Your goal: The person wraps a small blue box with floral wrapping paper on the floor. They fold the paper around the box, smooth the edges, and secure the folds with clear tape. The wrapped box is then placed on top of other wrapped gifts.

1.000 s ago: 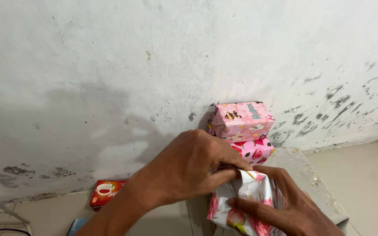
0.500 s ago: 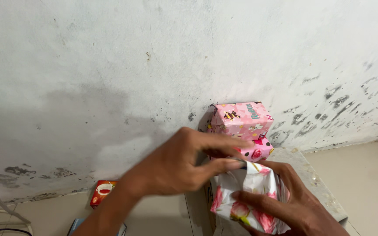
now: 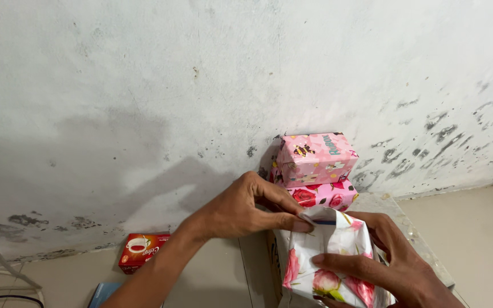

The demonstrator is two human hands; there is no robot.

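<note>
Both hands hold a parcel wrapped in white paper with pink roses point(image 3: 326, 256) at the bottom centre. My left hand point(image 3: 246, 208) pinches the folded paper flap at the parcel's top left corner. Cupping the parcel's right side, my right hand point(image 3: 389, 262) lays its fingers across the front. Behind them two wrapped boxes are stacked against the wall: a pale pink box point(image 3: 313, 157) on top of a pink rose-print box point(image 3: 326, 195). They rest on a stone slab point(image 3: 406, 228).
A stained white wall point(image 3: 201, 85) fills the upper view. On the tiled floor at left lie a red carton with a cup picture point(image 3: 140, 250), a blue object point(image 3: 101, 295) and cables point(image 3: 1, 279). Tiled floor point(image 3: 480, 228) spreads to the right.
My left hand has drawn back from covering the parcel's top and now pinches only its flap. The parcel sits slightly lower and more upright.
</note>
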